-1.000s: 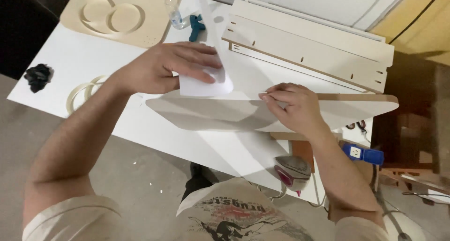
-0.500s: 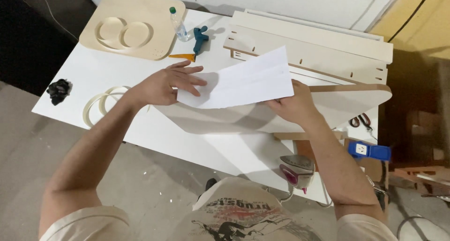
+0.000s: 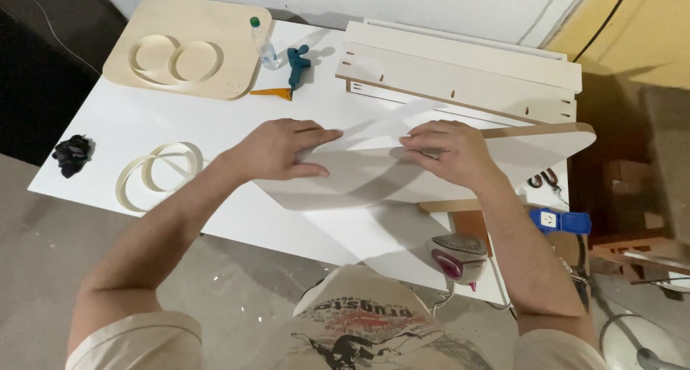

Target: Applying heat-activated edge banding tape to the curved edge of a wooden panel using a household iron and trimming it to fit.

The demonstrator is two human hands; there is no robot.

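My left hand [image 3: 277, 151] and right hand [image 3: 449, 151], fingers flat and open, press a white paper sheet [image 3: 381, 129] onto the curved white panel [image 3: 374, 176] lying on the table [image 3: 144, 125]. Paper: light, floppy, likely slippery; best held at its edges.

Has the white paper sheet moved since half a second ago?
Yes. The white paper sheet has come down from its raised position and lies flat against the curved board, under both hands.
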